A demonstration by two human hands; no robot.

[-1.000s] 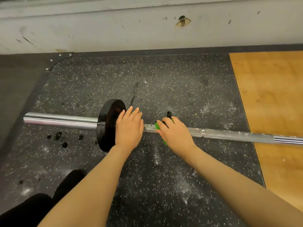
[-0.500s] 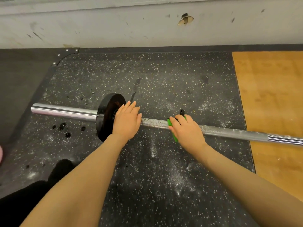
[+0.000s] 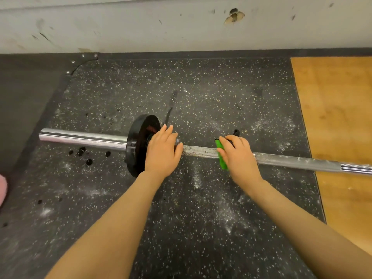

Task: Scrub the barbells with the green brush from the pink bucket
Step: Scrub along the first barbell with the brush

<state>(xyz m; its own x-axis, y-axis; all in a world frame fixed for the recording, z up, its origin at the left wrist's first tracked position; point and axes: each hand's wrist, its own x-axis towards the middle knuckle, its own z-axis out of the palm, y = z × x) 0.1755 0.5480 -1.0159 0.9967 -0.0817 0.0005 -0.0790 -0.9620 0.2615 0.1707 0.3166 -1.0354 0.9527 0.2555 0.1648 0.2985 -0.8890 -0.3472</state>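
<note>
A steel barbell [image 3: 291, 160] lies across the black speckled rubber floor, with a black weight plate [image 3: 138, 146] on its left sleeve. My left hand [image 3: 163, 152] rests flat on the shaft just right of the plate, fingers straight. My right hand [image 3: 238, 158] grips the green brush [image 3: 221, 158] and presses it across the shaft a short way right of the left hand. The brush's black end [image 3: 236, 132] pokes out beyond my fingers. The shaft between my hands looks dirty and wet. A sliver of something pink [image 3: 3, 188] shows at the left edge.
A scuffed white wall [image 3: 181, 25] runs along the back. A wooden platform panel [image 3: 338, 127] borders the rubber floor on the right. Dark wet drops [image 3: 82, 152] and white chalk dust mark the rubber near the bar.
My right hand and the brush have slid right along the shaft, away from the left hand. The left hand stays by the plate. The camera has shifted, bringing a pink edge into view.
</note>
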